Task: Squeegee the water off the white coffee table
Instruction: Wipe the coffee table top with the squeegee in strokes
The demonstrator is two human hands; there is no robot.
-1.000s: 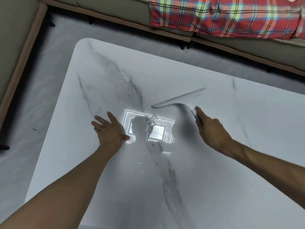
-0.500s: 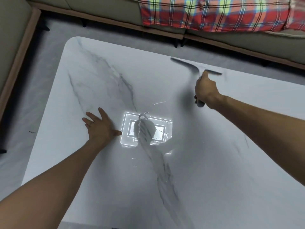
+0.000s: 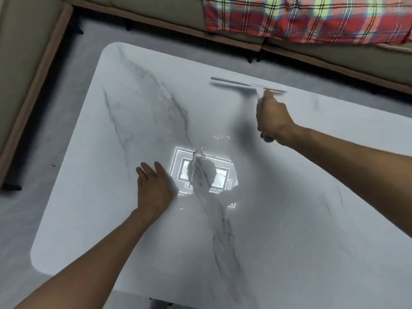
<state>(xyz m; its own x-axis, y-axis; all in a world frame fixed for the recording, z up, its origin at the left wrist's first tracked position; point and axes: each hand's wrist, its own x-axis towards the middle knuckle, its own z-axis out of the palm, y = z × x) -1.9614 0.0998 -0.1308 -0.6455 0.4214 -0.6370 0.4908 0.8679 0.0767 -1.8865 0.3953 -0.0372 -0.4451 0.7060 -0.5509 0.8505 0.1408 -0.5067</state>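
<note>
We see the squeegee [image 3: 243, 84], pale grey, blade flat along far edge of white marble-veined coffee table [image 3: 111, 152]; thin water streaks [image 3: 220, 137] near table's centre.

Both forearms are bare from the picture's near edge to the wrists, with no sleeve in view, and the left hand [image 3: 153, 190] and right hand [image 3: 273, 118] wear no gloves

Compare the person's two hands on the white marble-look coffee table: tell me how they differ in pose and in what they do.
The left hand lies flat and open on the white marble-look coffee table, holding nothing; the right hand is closed around the grey squeegee handle. The left hand sits near the table's middle; the right hand reaches toward the far edge. Both hands are bare.
</note>
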